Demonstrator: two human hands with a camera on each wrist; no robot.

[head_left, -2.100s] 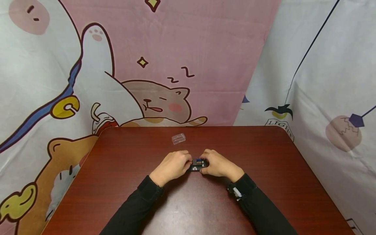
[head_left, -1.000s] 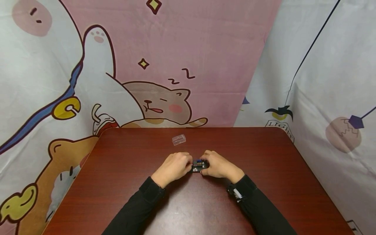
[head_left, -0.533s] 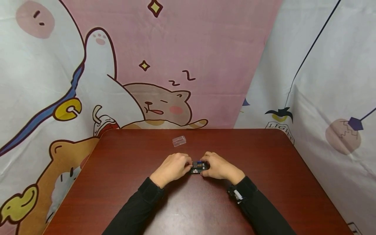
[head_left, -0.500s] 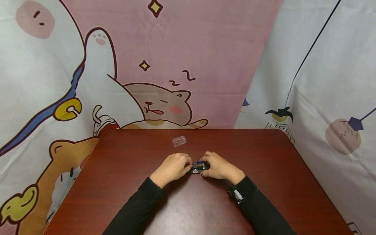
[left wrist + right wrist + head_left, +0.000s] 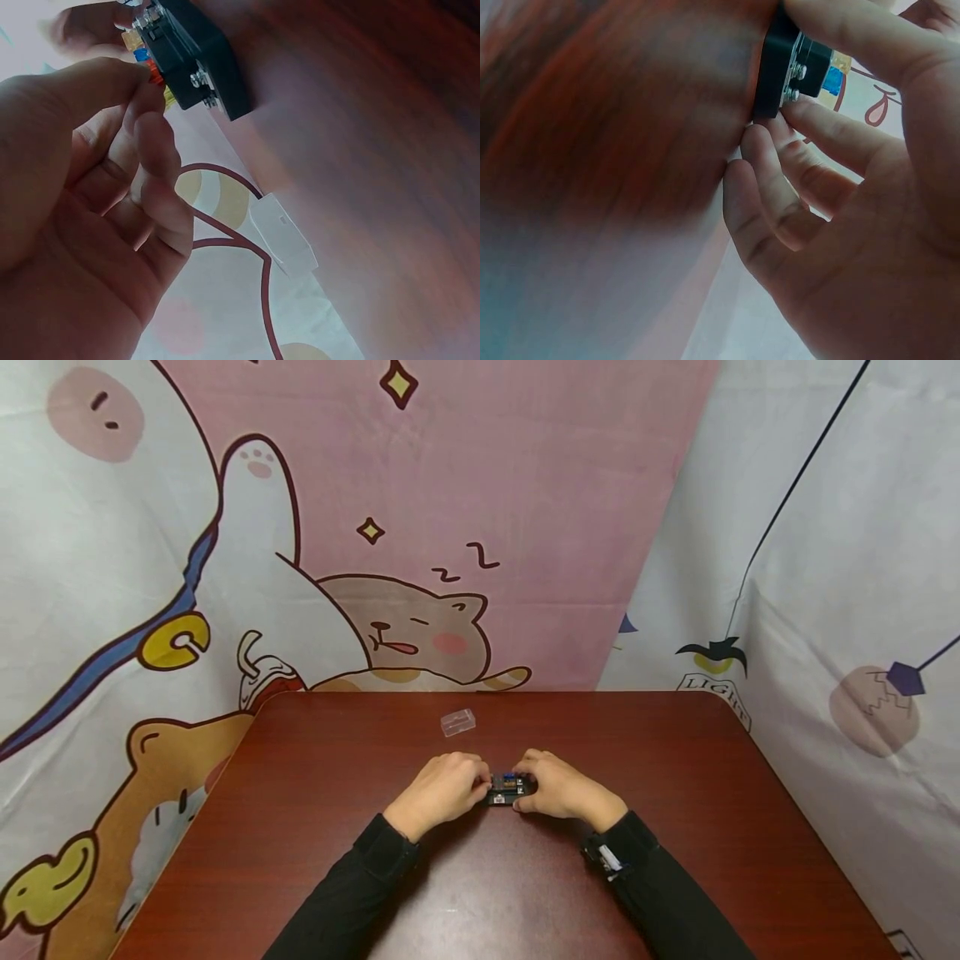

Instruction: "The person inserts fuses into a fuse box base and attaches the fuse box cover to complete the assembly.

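A small black block (image 5: 504, 794) with metal screws and coloured parts on top sits on the table between both hands. My right hand (image 5: 558, 785) grips it by its right end, thumb on the near side and fingers on the far side. My left hand (image 5: 442, 787) is at its left end, thumb and index finger pinched together. In the left wrist view, a small red ribbed piece (image 5: 156, 73) shows right at those fingertips, with a blue piece (image 5: 141, 55) beside it. In the right wrist view, screws (image 5: 795, 94) line the block's (image 5: 774, 71) end.
A clear plastic case (image 5: 458, 722) lies on the brown table (image 5: 360, 735) beyond the hands, towards the back edge. A cartoon-printed cloth (image 5: 562, 527) hangs behind and along the sides of the table.
The hands and block keep nearly the same places, with only slight finger shifts. The whole head view has drifted a little downward as the camera tilts up.
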